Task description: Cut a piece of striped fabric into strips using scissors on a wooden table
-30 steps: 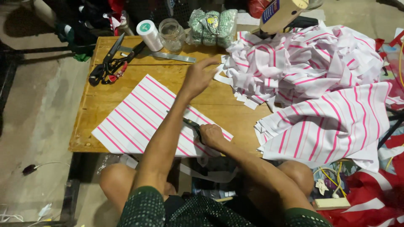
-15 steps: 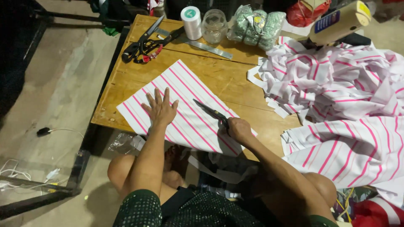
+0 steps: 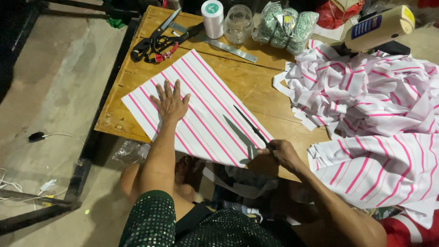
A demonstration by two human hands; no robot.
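Hands apart: left hand (image 3: 170, 103) flattens striped fabric (image 3: 201, 114), right hand (image 3: 282, 153) grips open scissors (image 3: 247, 130).

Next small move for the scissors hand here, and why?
Probably close the blades and push the cut forward. The right hand holds the scissors open, blades straddling the near right edge of the pink-striped fabric panel, and the left hand presses it flat on the wooden table, so it looks braced for a snip.
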